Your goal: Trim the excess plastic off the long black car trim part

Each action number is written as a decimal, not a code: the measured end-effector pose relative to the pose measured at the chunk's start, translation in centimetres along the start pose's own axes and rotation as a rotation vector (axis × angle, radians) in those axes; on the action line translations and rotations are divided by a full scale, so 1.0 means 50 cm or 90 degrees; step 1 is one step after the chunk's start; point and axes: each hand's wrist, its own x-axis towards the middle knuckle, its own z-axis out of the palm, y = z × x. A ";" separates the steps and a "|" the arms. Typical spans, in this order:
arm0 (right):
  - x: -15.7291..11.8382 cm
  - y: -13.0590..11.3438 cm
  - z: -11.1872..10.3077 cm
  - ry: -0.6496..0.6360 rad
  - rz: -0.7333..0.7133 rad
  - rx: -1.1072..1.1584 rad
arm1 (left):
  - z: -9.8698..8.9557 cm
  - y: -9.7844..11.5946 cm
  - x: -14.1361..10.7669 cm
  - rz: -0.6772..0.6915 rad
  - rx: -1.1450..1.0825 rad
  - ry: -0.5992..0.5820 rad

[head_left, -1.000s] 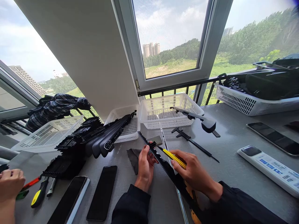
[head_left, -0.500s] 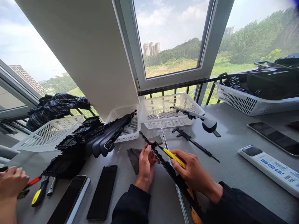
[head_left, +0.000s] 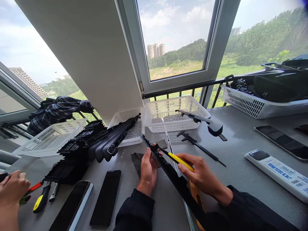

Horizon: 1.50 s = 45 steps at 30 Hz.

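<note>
Closed around the upper part of a long black plastic trim piece, my left hand keeps it slanted across the table. My right hand grips a tool with a yellow ribbed handle, perhaps a utility knife. The tool's dark tip meets the trim piece just beside my left thumb. Beneath the trim piece lie a long metal ruler and an orange object, partly hidden. A dark cloth and a small grey flat block rest near my left hand.
Black calipers lie to the right. Several black parts overhang a white basket; another grey-black part leans on the middle basket. Phones lie in front. Another person's hand is at far left by a screwdriver.
The trim piece has shifted slightly left and rolled, showing more of its smooth side. My left hand moved a little left with it; the yellow-handled tool stays against it.
</note>
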 end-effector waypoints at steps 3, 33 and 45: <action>0.002 0.007 -0.006 -0.001 -0.013 -0.014 | -0.003 0.001 0.002 0.012 0.002 0.008; -0.011 0.009 -0.004 -0.132 -0.062 -0.112 | -0.027 -0.003 0.025 -0.098 -0.015 -0.085; -0.006 0.005 -0.012 -0.134 -0.062 -0.072 | -0.027 -0.001 0.028 -0.108 -0.041 -0.090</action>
